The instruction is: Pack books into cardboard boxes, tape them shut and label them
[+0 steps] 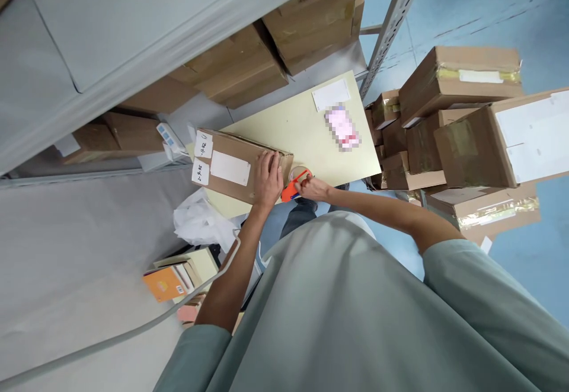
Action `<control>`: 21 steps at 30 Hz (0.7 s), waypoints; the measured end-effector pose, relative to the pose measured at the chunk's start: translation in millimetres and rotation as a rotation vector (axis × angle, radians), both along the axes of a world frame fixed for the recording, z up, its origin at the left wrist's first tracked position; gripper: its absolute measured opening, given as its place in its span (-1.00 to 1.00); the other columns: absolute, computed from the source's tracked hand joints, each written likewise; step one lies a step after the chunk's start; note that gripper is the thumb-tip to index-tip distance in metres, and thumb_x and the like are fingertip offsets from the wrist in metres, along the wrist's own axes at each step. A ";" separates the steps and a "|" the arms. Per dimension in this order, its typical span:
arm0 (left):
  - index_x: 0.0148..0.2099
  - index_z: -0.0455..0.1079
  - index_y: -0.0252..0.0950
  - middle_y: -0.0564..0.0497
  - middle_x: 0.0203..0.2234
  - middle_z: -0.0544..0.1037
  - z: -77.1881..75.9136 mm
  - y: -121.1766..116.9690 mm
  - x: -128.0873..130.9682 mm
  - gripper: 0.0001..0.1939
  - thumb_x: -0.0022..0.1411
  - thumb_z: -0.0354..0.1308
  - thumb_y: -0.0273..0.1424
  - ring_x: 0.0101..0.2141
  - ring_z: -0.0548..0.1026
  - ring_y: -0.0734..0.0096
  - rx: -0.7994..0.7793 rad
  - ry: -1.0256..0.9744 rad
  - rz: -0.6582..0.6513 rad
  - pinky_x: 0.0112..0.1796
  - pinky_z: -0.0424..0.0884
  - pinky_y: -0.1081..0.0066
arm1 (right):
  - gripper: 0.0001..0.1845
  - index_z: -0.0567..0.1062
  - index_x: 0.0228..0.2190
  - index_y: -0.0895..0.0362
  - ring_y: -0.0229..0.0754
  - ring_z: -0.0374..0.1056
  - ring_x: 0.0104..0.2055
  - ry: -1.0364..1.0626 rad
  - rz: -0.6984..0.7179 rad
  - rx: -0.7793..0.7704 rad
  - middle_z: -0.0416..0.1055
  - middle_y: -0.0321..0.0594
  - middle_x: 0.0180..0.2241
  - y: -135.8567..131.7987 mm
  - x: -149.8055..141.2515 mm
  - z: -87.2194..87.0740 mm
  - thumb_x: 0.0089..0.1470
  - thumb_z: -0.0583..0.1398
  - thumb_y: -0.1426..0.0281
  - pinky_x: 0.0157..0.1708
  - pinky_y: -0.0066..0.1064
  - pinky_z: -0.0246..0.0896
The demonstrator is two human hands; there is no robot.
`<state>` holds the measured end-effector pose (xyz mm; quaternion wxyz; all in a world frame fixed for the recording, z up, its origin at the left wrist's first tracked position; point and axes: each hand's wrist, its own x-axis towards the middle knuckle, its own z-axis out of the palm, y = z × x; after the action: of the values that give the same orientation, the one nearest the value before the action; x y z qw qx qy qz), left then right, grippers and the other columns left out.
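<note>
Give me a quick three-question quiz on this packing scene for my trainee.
1. True or false: the left hand lies flat on the cardboard box.
2. What does the right hand grip? A) scissors B) orange tape dispenser C) marker
3. What colour is the table under the box?

Key: 1 true; 2 B; 3 pale yellow.
</note>
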<state>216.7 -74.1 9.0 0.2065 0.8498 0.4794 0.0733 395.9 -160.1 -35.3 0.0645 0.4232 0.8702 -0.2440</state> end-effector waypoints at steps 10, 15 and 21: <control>0.47 0.36 -0.34 -0.39 0.42 0.40 -6.2 0.3 2.0 -0.37 0.61 -0.15 -0.11 0.56 0.16 -0.03 -0.014 -0.021 0.020 0.56 -0.05 -0.12 | -0.49 0.31 0.26 0.57 0.21 0.62 -0.06 -0.244 -0.226 0.047 0.64 0.37 -0.09 80.9 146.8 10.3 0.50 -0.14 0.51 0.02 -0.05 0.27; 0.46 0.37 -0.36 -0.42 0.41 0.41 -10.6 2.9 0.1 -0.35 0.60 -0.14 -0.07 0.54 0.19 -0.07 -0.011 -0.011 0.024 0.55 -0.04 -0.14 | -0.50 0.39 0.23 0.52 0.17 0.61 -0.04 -0.188 -0.262 0.075 0.64 0.27 -0.06 121.6 96.7 15.1 0.45 -0.11 0.58 0.01 -0.06 0.32; 0.45 0.38 -0.35 -0.44 0.41 0.41 -12.6 3.7 2.8 -0.38 0.57 -0.07 -0.11 0.54 0.20 -0.11 -0.030 -0.024 0.036 0.55 -0.06 -0.19 | -0.50 0.43 0.20 0.52 0.22 0.59 0.00 -0.183 -0.163 0.091 0.63 0.29 -0.08 148.9 102.1 8.4 0.42 -0.07 0.55 0.01 0.00 0.34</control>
<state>219.5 -70.3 -3.6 0.2236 0.8369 0.4932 0.0801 498.0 -11.1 -27.0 0.1042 0.5156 0.8335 -0.1689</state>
